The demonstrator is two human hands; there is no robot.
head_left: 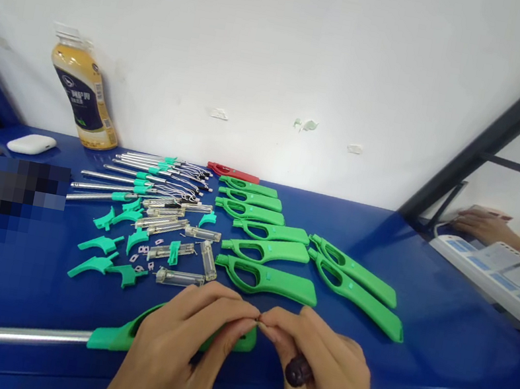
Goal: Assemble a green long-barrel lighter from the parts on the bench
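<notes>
My left hand [186,342] and my right hand [326,374] meet fingertip to fingertip, both pinched round something tiny and dark that I cannot make out. The dark, rounded handle of a screwdriver [298,370] sticks out of my right hand; its shaft is hidden. Beneath and behind my left hand lies a green long-reach lighter [108,337], its metal tube pointing left. Part of its handle is covered by the fingers. Just beyond the hands are clear fuel tanks [179,278], teal triggers [91,264] and several green handle shells [282,283].
Metal lighter tubes with wires [105,186] and a red shell [233,172] lie near the white wall. A yellow drink bottle [84,90] and white earbud case [31,144] stand back left. Two green shells [357,295] lie right. Another person's hand [483,224] shows beyond the black frame.
</notes>
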